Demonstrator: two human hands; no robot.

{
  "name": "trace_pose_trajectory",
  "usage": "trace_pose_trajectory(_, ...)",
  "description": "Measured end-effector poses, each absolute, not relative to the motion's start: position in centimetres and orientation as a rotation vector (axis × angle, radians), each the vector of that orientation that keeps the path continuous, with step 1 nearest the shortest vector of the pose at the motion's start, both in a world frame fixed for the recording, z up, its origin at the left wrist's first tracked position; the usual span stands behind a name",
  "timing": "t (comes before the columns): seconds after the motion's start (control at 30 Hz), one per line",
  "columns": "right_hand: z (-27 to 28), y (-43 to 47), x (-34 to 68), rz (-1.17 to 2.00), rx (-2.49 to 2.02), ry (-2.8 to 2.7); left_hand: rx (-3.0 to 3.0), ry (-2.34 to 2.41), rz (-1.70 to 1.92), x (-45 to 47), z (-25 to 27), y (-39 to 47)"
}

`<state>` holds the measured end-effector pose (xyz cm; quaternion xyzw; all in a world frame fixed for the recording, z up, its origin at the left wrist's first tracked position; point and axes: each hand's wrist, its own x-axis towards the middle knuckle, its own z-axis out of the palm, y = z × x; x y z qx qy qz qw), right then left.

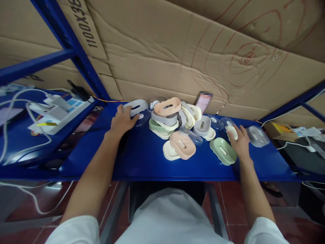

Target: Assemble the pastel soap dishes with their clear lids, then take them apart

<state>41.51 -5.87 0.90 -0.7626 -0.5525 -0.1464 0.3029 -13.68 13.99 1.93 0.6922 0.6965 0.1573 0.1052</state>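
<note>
My left hand (123, 120) reaches to the left end of the pile, fingers apart and touching a grey slotted soap dish (138, 106). Under its thumb side lies a clear plastic lid (142, 119). On the right, my right hand (239, 140) is spread, its fingertips at a small cream piece (232, 132) beside another clear lid (225, 122). A green soap dish (223, 151) lies just left of that wrist. In the middle, a peach soap dish (183, 145) leans on a cream tray (169, 151). Behind it, another peach dish (167, 107) tops stacked grey, green and cream parts.
The blue table (152, 167) backs onto a cardboard wall (157, 67). A phone-like object (203, 101), blurred out, leans there. A grey translucent lid (258, 136) lies far right. Power strip (61, 117) and white cables sit left; blue posts frame both sides.
</note>
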Motion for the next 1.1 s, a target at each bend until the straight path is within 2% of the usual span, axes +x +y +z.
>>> trace_pose_trajectory(0.13,-0.1,-11.1,37.0,-0.318,-1.907,-1.699,2.120,2.093,0.540,-13.2,1.9,13.7)
trace_pose_trajectory(0.27,-2.3,-14.5,33.8,-0.529,-1.995,-1.746,2.223,2.106,0.691,-12.3,2.4,13.0)
trace_pose_trajectory(0.53,-2.8,-13.2,33.9,-0.555,-1.883,-1.760,2.385,1.931,0.863,-11.0,3.1,12.2)
trace_pose_trajectory(0.73,-2.1,-12.4,33.8,-0.689,-1.912,-1.678,2.500,1.778,1.000,-10.0,3.0,11.5)
trace_pose_trajectory(0.9,0.9,-7.9,36.7,-0.745,-1.892,-1.764,2.635,1.579,1.106,-8.9,3.1,10.5)
trace_pose_trajectory(1.1,3.6,1.1,40.2,-0.603,-1.881,-1.983,2.784,1.380,1.217,-8.0,3.1,9.7)
